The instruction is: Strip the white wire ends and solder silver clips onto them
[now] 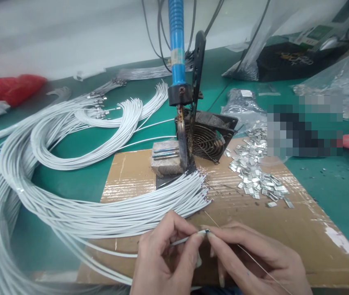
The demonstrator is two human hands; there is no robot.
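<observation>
Low in the view, over the front edge of a sheet of cardboard [285, 229]: left hand [165, 258], thumb and forefinger pinched on the end of one white wire [182, 240]; right hand [254, 258], fingertips [213, 237] pinched together against that same wire end, seemingly on a tiny metal piece, too small to tell for sure; both hands touching at the tip; a thin bare strand [254, 260] running across the right hand toward the lower right.

Just beyond the hands, on the cardboard: fanned ends of a thick bundle of white wires [100, 213], sweeping off to the left in wide loops over the green table [331, 180]; more loops of white wire [100, 135] further back on the left.

Behind the bundle: a blue-handled soldering iron [176, 49] clamped upright, tip down over a small worn block [166, 157]; right beside it a small black fan [208, 139], tilted; to the right of the fan a scattered heap of small metal clips [254, 172] on the cardboard.

Far left: a red bag [14, 88]; back right: clear plastic bags [285, 41].
</observation>
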